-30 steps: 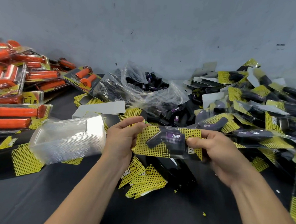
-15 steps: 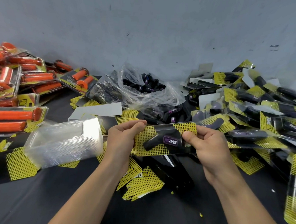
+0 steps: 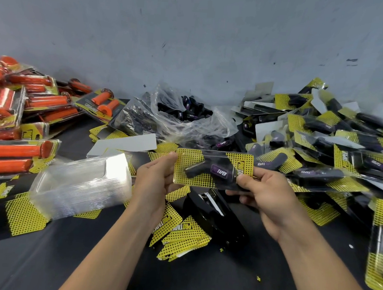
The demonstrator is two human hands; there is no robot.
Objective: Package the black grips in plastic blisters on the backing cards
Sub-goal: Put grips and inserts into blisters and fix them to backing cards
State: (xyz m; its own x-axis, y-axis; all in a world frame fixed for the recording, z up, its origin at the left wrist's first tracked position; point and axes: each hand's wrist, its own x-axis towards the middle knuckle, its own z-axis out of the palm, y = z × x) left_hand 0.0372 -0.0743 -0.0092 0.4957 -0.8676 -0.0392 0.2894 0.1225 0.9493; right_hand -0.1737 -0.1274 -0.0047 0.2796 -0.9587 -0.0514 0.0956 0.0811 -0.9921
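Observation:
I hold one yellow-and-black backing card (image 3: 244, 164) flat in front of me, with a clear blister over it and a black grip (image 3: 209, 170) with a purple label inside. My left hand (image 3: 154, 180) pinches the card's left end. My right hand (image 3: 265, 193) pinches its right end. Below the card a black stapler (image 3: 213, 214) lies on the table. A stack of empty clear blisters (image 3: 79, 183) stands to the left. Loose backing cards (image 3: 181, 235) lie under my wrists. A clear bag of loose black grips (image 3: 187, 113) sits behind.
A heap of packed black grips (image 3: 323, 151) fills the right side, up to the table's right edge. Packed orange grips (image 3: 21, 118) are piled at the far left. A grey wall closes the back. The dark table (image 3: 47, 259) shows bare surface near me.
Both hands have lifted the card slightly and tilted it flatter and more level; the right hand's grip has shifted along the card's right end.

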